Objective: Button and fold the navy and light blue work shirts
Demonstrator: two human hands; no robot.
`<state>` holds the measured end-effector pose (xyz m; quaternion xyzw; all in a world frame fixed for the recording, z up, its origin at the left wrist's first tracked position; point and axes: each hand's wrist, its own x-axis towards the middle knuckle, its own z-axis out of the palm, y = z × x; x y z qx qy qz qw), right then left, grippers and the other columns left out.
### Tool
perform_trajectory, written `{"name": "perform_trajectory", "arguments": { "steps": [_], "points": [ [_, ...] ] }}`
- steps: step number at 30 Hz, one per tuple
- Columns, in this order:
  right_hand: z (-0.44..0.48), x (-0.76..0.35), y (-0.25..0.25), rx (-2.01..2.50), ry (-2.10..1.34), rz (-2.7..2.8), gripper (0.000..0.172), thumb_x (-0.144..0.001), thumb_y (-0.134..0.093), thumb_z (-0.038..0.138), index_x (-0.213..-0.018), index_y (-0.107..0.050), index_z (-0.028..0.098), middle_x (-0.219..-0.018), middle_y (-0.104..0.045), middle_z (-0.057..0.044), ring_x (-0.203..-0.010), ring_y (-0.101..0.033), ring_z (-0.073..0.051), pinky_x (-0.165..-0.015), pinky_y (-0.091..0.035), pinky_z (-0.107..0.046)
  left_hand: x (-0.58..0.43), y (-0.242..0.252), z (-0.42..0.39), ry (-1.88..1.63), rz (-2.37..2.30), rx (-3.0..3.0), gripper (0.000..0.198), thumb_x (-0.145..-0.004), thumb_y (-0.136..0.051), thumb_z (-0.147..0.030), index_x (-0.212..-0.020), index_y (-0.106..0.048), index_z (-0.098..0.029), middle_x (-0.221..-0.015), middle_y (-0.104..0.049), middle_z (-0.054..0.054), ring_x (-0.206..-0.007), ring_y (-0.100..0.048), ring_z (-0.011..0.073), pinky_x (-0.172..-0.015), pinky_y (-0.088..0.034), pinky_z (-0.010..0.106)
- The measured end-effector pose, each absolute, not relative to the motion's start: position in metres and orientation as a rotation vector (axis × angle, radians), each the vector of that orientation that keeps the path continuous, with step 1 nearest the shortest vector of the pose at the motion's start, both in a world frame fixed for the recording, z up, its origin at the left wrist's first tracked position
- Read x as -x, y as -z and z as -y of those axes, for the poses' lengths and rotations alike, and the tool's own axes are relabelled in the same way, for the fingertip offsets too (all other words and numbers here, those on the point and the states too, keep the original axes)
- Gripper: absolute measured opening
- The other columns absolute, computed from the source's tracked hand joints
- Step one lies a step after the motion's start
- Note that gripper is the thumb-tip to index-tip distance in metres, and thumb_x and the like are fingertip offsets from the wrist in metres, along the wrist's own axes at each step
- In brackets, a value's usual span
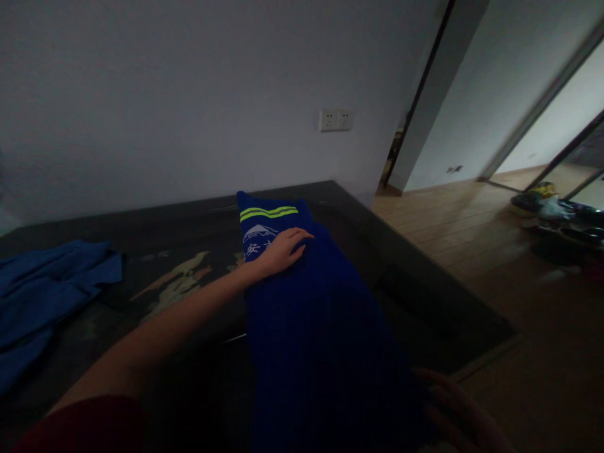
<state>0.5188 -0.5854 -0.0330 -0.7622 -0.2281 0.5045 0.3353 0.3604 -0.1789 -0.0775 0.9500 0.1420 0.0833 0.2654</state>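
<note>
Garment directly beneath the left fingers

So the left hand rested on a blue garment with neon stripes, laid across a dark table. Right hand was in shadow, probably touching the garment's edge. Another blue cloth lay off left.

Matt bright-blue cloth lies on a smooth desk, wood-look floor to the desk's right.
</note>
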Motion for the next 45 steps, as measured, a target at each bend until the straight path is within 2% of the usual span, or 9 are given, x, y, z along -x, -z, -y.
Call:
{"name": "perform_trajectory", "arguments": {
  "steps": [4,11,16,21,25,33,35,40,45],
  "points": [
    [0.589,-0.523,0.042,1.993,-1.326,0.637,0.046,-0.075,-0.067,0.045,-0.117,-0.065,0.027,-0.110,-0.071,-0.009,-0.099,-0.068,-0.026,-0.078,-0.059,-0.030,-0.275,0.022,0.231,-0.020,-0.188,-2.576,0.030,-0.094,-0.042,-0.018,-0.121,-0.055,-0.022,-0.118,-0.059,0.006,-0.114,-0.052,0.0180,-0.107,-0.035,0.042],
    [0.574,-0.503,0.044,2.128,-1.005,0.709,0.045,-0.071,-0.064,0.053,-0.106,-0.068,0.025,-0.107,-0.071,-0.009,-0.099,-0.067,-0.029,-0.075,-0.058,-0.036,-0.191,-0.022,0.315,0.035,-0.292,-2.470,0.033,-0.093,-0.041,-0.012,-0.122,-0.053,-0.022,-0.116,-0.061,0.006,-0.112,-0.054,0.0153,-0.108,-0.036,0.040],
    [0.560,-0.486,0.035,2.173,-0.884,0.828,0.040,-0.075,-0.056,0.054,-0.100,-0.069,0.025,-0.106,-0.071,-0.006,-0.097,-0.066,-0.027,-0.083,-0.054,-0.038,-0.179,-0.049,0.386,0.129,-0.300,-2.446,0.042,-0.090,-0.051,-0.022,-0.131,-0.046,-0.023,-0.129,-0.054,0.009,-0.123,-0.047,0.0208,-0.110,-0.034,0.045],
    [0.553,-0.485,0.034,2.143,-0.882,0.886,0.039,-0.074,-0.056,0.054,-0.095,-0.070,0.024,-0.101,-0.072,-0.007,-0.091,-0.067,-0.027,-0.077,-0.054,-0.037,-0.177,-0.038,0.442,0.148,-0.600,-2.524,0.064,-0.077,-0.059,-0.013,-0.137,-0.041,-0.025,-0.138,-0.047,0.009,-0.133,-0.035,0.0299,-0.108,-0.032,0.058],
    [0.554,-0.486,0.031,2.148,-0.891,0.917,0.039,-0.073,-0.057,0.055,-0.092,-0.072,0.024,-0.096,-0.073,-0.006,-0.085,-0.069,-0.027,-0.076,-0.055,-0.038,-0.179,-0.019,0.451,0.019,-0.741,-2.451,0.069,-0.065,-0.048,0.002,-0.129,-0.049,-0.025,-0.130,-0.054,0.007,-0.125,-0.043,0.0263,-0.102,-0.041,0.050],
    [0.550,-0.478,0.011,2.123,-0.807,0.883,0.036,-0.076,-0.055,0.055,-0.091,-0.073,0.028,-0.101,-0.073,-0.004,-0.096,-0.068,-0.027,-0.085,-0.054,-0.037,-0.177,-0.018,0.454,-0.098,-0.814,-2.421,0.065,-0.057,-0.044,0.001,-0.116,-0.058,-0.022,-0.119,-0.058,0.008,-0.114,-0.049,0.0262,-0.091,-0.047,0.043],
    [0.549,-0.481,0.012,2.132,-0.819,0.872,0.037,-0.075,-0.056,0.056,-0.091,-0.074,0.028,-0.101,-0.074,-0.004,-0.095,-0.068,-0.027,-0.084,-0.055,-0.038,-0.173,-0.023,0.450,-0.176,-0.698,-2.447,0.059,-0.060,-0.043,0.001,-0.112,-0.058,-0.022,-0.117,-0.060,0.008,-0.112,-0.050,0.0244,-0.088,-0.048,0.039],
    [0.552,-0.486,0.022,2.140,-0.822,0.919,0.037,-0.074,-0.055,0.055,-0.088,-0.075,0.027,-0.094,-0.075,-0.006,-0.085,-0.071,-0.027,-0.074,-0.058,-0.036,-0.165,-0.026,0.443,-0.475,-0.432,-2.545,0.029,-0.088,-0.040,-0.016,-0.110,-0.059,-0.019,-0.108,-0.065,0.009,-0.108,-0.051,0.0233,-0.084,-0.049,0.034],
    [0.555,-0.483,0.028,2.127,-0.846,1.033,0.038,-0.074,-0.055,0.058,-0.086,-0.075,0.028,-0.092,-0.075,-0.005,-0.083,-0.071,-0.027,-0.074,-0.058,-0.037,-0.153,-0.019,0.448,-0.235,-0.366,-2.636,0.026,-0.095,-0.039,-0.025,-0.111,-0.059,-0.019,-0.106,-0.068,0.006,-0.105,-0.055,0.0207,-0.084,-0.051,0.031]
  ]
}}
